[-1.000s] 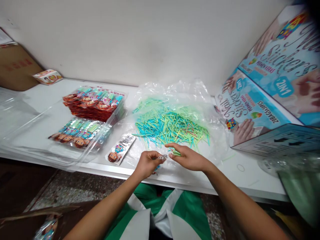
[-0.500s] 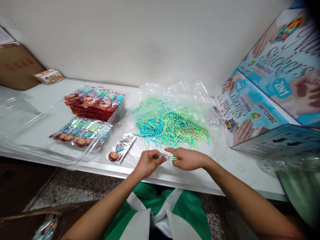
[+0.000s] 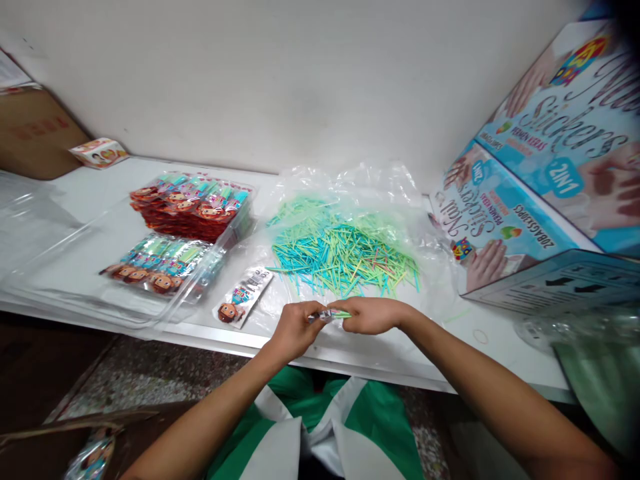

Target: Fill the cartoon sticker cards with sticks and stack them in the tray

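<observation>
My left hand [image 3: 294,328] is closed, pinching a small shiny printed packet [image 3: 324,315] between thumb and fingers. From the right, my right hand [image 3: 373,316] grips thin green sticks [image 3: 342,314] whose ends meet the packet; whether they are inside it is too small to tell. Both hands are close together above the table's front edge. Just beyond them lies a heap of thin green and blue sticks [image 3: 340,257] on a clear plastic bag [image 3: 400,180]. A flat printed packet [image 3: 243,297] with a cartoon face rests left of my hands.
On the left, a clear plastic tray [image 3: 150,327] holds stacked filled packets [image 3: 185,207] and a row of packets [image 3: 160,263]. Large blue printed boxes [image 3: 515,213] stand at right. A brown carton [image 3: 35,133] and small box [image 3: 100,153] are at back left. A rubber band [image 3: 481,337] lies right.
My right hand has shifted slightly left, toward my left hand, and its index finger is more curled. Less of the green sticks shows between the hands.
</observation>
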Action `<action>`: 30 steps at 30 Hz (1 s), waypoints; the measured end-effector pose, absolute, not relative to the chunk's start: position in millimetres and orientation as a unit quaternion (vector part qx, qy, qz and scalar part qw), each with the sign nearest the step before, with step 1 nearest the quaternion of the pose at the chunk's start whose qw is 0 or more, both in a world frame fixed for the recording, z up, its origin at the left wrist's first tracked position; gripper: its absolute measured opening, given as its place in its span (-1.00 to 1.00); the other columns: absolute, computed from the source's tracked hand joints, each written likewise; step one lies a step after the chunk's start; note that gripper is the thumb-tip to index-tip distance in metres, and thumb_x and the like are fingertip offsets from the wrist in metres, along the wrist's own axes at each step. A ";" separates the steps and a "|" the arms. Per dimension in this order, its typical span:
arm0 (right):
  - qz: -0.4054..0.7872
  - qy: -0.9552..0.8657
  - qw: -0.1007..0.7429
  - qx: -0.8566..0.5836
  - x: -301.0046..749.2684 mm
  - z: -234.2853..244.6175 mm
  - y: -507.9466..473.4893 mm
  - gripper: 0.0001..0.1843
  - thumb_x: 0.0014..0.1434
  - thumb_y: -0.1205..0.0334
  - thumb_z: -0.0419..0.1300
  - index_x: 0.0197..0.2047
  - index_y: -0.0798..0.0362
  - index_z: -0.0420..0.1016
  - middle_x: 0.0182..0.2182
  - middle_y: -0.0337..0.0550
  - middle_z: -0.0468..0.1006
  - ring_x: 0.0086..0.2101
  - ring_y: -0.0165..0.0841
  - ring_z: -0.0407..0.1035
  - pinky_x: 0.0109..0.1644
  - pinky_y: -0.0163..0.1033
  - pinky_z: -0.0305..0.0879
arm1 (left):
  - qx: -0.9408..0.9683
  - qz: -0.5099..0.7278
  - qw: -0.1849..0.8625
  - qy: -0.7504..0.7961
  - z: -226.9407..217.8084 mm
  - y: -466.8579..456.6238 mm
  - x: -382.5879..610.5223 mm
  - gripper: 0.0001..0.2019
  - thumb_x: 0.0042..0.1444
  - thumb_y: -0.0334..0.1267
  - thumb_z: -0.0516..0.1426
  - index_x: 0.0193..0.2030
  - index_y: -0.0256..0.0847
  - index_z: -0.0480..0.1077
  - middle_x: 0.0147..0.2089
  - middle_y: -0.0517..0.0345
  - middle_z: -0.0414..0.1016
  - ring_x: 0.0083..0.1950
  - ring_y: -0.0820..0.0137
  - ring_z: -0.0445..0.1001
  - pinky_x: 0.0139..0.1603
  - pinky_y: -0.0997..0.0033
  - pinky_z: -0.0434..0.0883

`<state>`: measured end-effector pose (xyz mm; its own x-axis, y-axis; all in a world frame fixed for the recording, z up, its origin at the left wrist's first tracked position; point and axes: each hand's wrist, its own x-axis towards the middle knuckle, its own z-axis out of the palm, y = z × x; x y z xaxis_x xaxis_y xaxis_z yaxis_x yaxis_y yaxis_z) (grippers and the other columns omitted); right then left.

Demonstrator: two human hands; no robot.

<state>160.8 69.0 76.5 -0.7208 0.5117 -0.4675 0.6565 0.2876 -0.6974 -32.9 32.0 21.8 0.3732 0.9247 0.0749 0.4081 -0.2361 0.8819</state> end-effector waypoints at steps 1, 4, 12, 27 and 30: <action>-0.480 0.790 0.091 0.370 161.0 75.5 69.6 -0.59 0.01 0.35 0.00 -0.03 0.09 0.34 -0.31 -0.18 0.51 -0.40 -0.41 0.36 -0.34 -0.35 0.24 | 0.728 0.314 0.399 0.461 22.4 31.9 -33.0 -0.82 0.07 -0.22 0.10 -0.28 -0.19 0.50 -0.35 0.14 0.54 -0.32 0.40 0.46 -0.31 0.52 0.29; -0.498 0.764 0.126 0.390 162.0 71.8 70.6 -0.59 0.02 0.32 -0.01 -0.02 0.10 0.30 -0.46 -0.26 0.46 -0.56 -0.49 0.28 -0.47 -0.39 0.18 | 0.740 0.308 0.383 0.460 24.0 31.6 -32.8 -0.83 0.07 -0.23 0.10 -0.29 -0.20 0.50 -0.35 0.13 0.54 -0.33 0.40 0.46 -0.32 0.52 0.29; -0.423 0.794 0.096 0.425 160.6 65.2 69.0 -0.64 0.00 0.27 0.04 -0.09 0.10 0.36 -0.26 -0.07 0.52 -0.33 -0.30 0.39 -0.29 -0.29 0.25 | 0.721 0.298 0.415 0.467 24.2 32.3 -31.8 -0.80 0.07 -0.18 0.10 -0.30 -0.20 0.51 -0.38 0.10 0.53 -0.36 0.36 0.44 -0.35 0.50 0.27; -0.232 0.836 0.150 0.474 141.6 67.2 52.7 -0.08 -0.03 0.43 0.02 0.33 0.35 -0.40 -0.15 0.27 0.49 -0.21 -0.11 0.42 -0.31 -0.21 0.23 | 0.856 0.167 0.195 0.449 21.3 27.9 -24.7 -0.77 0.13 -0.39 -0.07 -0.16 -0.22 0.36 -0.31 -0.01 0.46 -0.24 0.26 0.41 -0.23 0.35 0.27; -0.249 0.856 0.112 0.439 141.4 69.4 51.5 0.01 -0.07 0.48 0.04 0.33 0.22 -0.53 0.00 0.25 0.39 -0.14 -0.15 0.39 -0.25 -0.24 0.23 | 0.860 0.151 0.217 0.436 23.3 24.8 -19.8 -0.81 0.09 -0.44 -0.07 -0.24 -0.25 0.34 -0.32 -0.03 0.43 -0.26 0.24 0.40 -0.26 0.33 0.27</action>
<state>141.4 51.5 69.4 -0.5896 0.6961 -0.4098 0.8072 0.4902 -0.3287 -19.8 24.8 23.3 0.5737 0.8160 0.0701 0.6847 -0.5248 0.5057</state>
